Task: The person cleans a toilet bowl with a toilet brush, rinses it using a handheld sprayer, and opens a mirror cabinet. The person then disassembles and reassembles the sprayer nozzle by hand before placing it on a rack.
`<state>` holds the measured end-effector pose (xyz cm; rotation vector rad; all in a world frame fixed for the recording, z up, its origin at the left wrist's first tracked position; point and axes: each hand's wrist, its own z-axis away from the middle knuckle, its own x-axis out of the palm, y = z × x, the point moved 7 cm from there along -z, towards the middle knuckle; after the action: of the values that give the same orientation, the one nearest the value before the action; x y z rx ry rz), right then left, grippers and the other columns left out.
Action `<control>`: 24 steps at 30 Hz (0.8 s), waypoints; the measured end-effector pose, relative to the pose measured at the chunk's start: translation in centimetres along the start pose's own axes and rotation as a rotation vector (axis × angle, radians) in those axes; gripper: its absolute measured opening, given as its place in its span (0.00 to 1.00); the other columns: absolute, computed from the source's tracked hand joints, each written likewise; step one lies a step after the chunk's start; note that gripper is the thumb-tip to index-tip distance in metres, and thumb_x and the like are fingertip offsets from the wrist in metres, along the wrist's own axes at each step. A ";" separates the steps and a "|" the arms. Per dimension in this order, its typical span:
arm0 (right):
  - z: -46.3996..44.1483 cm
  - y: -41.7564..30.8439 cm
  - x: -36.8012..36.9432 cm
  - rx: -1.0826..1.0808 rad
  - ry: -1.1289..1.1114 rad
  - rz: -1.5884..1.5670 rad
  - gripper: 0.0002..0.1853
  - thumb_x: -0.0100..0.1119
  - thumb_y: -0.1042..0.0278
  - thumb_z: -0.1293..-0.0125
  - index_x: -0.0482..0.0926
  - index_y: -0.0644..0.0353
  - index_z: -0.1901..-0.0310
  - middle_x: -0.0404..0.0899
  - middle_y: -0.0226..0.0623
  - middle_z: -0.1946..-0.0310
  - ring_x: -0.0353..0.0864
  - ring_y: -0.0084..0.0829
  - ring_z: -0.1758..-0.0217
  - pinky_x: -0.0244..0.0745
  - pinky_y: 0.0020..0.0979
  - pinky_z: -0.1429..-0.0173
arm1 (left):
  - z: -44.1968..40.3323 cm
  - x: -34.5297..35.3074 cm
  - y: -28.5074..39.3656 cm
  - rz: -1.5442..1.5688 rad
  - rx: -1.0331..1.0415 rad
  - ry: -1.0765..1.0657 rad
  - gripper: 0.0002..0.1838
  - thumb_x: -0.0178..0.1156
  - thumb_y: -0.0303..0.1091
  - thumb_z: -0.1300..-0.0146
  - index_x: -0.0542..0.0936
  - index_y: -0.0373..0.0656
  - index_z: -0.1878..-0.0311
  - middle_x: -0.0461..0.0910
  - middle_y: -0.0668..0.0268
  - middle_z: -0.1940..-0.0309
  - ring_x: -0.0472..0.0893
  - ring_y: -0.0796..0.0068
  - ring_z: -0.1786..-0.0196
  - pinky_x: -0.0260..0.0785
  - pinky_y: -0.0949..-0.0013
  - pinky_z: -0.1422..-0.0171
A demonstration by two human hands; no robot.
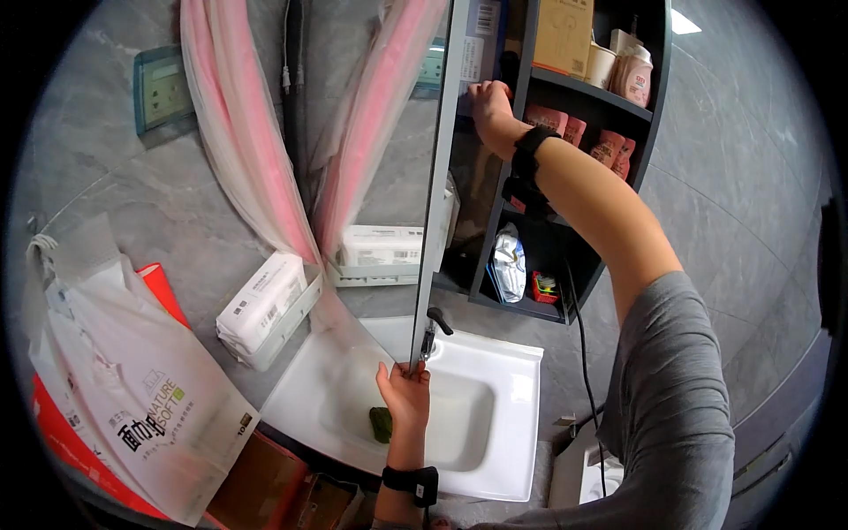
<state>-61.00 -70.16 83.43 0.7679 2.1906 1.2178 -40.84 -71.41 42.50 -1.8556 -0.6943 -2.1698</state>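
Observation:
My left hand (pixel 408 399) is closed at the lower end of the mirrored cabinet door (pixel 429 238), its thumb sticking up on the mirror side. The door stands swung out and is seen nearly edge-on. Higher up, my right hand (pixel 491 104) reaches inside the wall cabinet (pixel 521 115). Its curled fingers are at the lower part of a dark box (pixel 484 49) with barcode labels; the far side of that grip is hidden. Below the left hand is the white sink (pixel 512 362) with a dark tap (pixel 437 322). A dark green item (pixel 381 425) lies in the basin.
Cabinet shelves hold a cardboard box (pixel 563 35), a pink bottle (pixel 632 78), pink pouches (pixel 609 150) and a silver packet (pixel 509 261). A tissue pack (pixel 265 300) sits on a wall holder. A white bag (pixel 132 389) hangs left. A black cable (pixel 583 353) runs down right.

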 end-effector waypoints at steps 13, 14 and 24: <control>6.5 6.3 -5.0 0.090 0.807 -0.141 0.15 0.56 0.66 0.48 0.75 0.45 0.56 0.69 0.26 0.58 0.64 0.27 0.53 0.60 0.26 0.52 | -0.3 0.1 -0.5 0.012 0.032 -0.025 0.24 0.48 0.57 0.44 0.65 0.42 0.70 0.67 0.63 0.69 0.68 0.70 0.63 0.60 0.73 0.59; 8.6 7.3 -5.3 0.083 0.926 -0.165 0.17 0.57 0.66 0.48 0.73 0.45 0.53 0.69 0.27 0.58 0.65 0.27 0.55 0.61 0.27 0.52 | -0.4 0.2 -0.8 0.029 0.032 -0.051 0.24 0.48 0.57 0.44 0.65 0.41 0.69 0.67 0.63 0.68 0.68 0.70 0.63 0.60 0.73 0.58; 28.7 8.0 2.7 -0.129 0.446 -2.286 0.20 0.65 0.68 0.49 0.72 0.66 0.55 0.74 0.38 0.54 0.69 0.29 0.46 0.63 0.30 0.42 | -6.4 3.1 -5.3 -0.265 -0.053 -0.113 0.26 0.44 0.60 0.41 0.70 0.41 0.65 0.69 0.67 0.66 0.67 0.75 0.61 0.59 0.76 0.58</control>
<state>-41.88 -48.21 76.66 -1.8103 1.5214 0.0908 -49.41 -69.42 43.70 -2.0277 -0.9650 -2.2723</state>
